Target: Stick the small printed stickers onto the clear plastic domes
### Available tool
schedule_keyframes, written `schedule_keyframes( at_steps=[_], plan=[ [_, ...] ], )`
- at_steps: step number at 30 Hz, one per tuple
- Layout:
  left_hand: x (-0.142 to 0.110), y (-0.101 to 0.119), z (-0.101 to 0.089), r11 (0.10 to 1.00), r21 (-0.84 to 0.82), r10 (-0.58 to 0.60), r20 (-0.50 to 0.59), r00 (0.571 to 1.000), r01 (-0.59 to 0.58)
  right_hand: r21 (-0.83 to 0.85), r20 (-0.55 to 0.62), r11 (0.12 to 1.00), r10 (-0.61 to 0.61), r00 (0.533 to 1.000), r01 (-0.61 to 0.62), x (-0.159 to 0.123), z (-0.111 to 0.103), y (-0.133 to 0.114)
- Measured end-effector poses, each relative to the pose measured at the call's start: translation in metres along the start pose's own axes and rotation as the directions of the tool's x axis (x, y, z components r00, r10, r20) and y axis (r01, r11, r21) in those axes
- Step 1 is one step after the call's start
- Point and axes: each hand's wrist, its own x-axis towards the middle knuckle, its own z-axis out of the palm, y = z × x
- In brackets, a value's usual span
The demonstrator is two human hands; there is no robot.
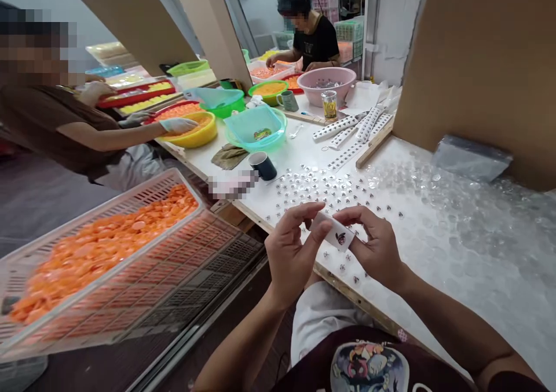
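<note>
Between my two hands is a small white sticker strip (333,231) with a dark printed figure on it. My left hand (292,247) pinches its left end between thumb and fingers. At the other end, the fingers and thumb of my right hand (374,247) close on the strip. Below and beyond my hands, many small clear discs with dark printed figures (313,189) lie spread over the white table (299,143). A wide layer of plain clear discs (456,230) covers the table on the right.
A white crate of orange pieces (108,230) stands at left. Further back are a dark mug (263,166), a turquoise basin (256,128), rolled sticker strips (347,128) and a pink basin (326,79). A gloved co-worker (82,120) sits left; another person (310,39) works behind.
</note>
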Motion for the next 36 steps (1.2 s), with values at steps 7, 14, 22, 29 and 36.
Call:
schedule_keyframes(
  at_steps=[7, 14, 22, 29, 36],
  plan=[
    [-0.041, -0.008, -0.015, 0.982, 0.109, -0.166, 0.121, 0.979, 0.153, 0.356, 0.164, 0.822, 0.413, 0.896, -0.444, -0.031, 0.007, 0.006],
    [-0.060, -0.023, -0.011, 0.930, 0.083, -0.361, 0.049, 0.931, 0.357, 0.136, 0.221, 0.880, 0.420, 0.880, -0.454, -0.052, -0.007, 0.014],
    [-0.068, -0.033, -0.002, 0.899, 0.020, -0.435, 0.139, 0.890, 0.437, 0.025, 0.058, 0.862, 0.504, 0.862, -0.506, -0.058, -0.003, 0.030],
    [-0.079, -0.041, 0.000, 0.881, 0.064, -0.474, 0.088, 0.876, 0.469, -0.084, 0.044, 0.903, 0.425, 0.904, -0.421, -0.059, -0.010, 0.038],
    [-0.080, -0.045, 0.000, 0.895, 0.197, -0.425, 0.113, 0.898, 0.399, -0.104, 0.027, 0.956, 0.280, 0.960, -0.276, -0.050, -0.029, 0.031]
  ],
)
